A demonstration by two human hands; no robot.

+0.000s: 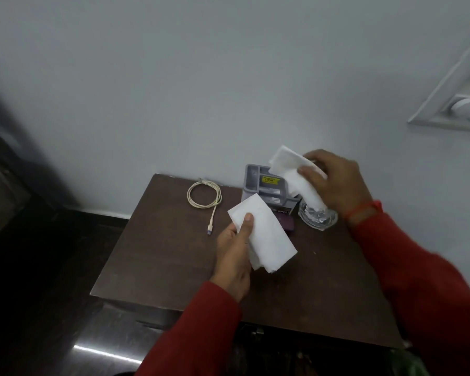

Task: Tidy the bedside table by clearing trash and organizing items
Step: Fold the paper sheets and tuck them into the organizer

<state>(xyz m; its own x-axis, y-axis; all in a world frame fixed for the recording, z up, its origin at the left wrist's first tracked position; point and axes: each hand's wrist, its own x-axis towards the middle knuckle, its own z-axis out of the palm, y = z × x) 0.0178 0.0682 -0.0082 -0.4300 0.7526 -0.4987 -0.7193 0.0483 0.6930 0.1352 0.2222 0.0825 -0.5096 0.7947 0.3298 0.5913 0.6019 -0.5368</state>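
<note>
While above the table (174, 267), each hand's grip clenched on a tissue: left hand (235, 256), right hand (334, 180).

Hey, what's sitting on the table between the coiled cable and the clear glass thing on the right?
In the head view, the grey organizer and a dark purple item lie between the cable and the glass, partly hidden by the tissue in the left hand.

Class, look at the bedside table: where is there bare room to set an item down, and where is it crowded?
Bare wood runs along the near edge of the table and across its left side below the coiled cable. The far right corner is crowded: grey organizer, purple item, clear wrapper.
</note>
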